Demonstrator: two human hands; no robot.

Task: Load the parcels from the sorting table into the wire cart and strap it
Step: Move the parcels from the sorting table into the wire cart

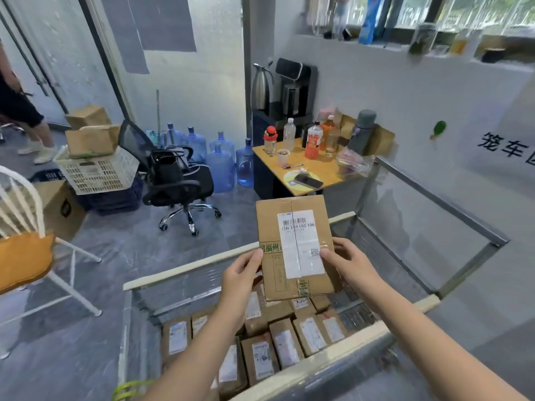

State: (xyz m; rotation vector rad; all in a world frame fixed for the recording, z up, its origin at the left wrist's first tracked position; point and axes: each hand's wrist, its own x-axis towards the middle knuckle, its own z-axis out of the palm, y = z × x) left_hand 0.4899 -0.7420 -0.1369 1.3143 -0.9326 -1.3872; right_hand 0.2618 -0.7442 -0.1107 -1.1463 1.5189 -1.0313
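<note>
A flat brown cardboard parcel (295, 244) with a white shipping label is held upright above the wire cart (185, 269). My left hand (241, 274) grips its lower left edge, thumb on the front. My right hand (347, 263) grips its right edge at the label. Inside the cart lie several small brown parcels (286, 342) with white labels, packed side by side on the bottom. A yellow strap (127, 389) hangs at the cart's near left corner.
A black office chair (176, 180) and blue water jugs (220, 166) stand ahead on the left. An orange side table (307, 169) with bottles and a phone is behind the cart. A white chair (26, 241) and a crate with boxes (98, 169) are on the left; a person stands far left.
</note>
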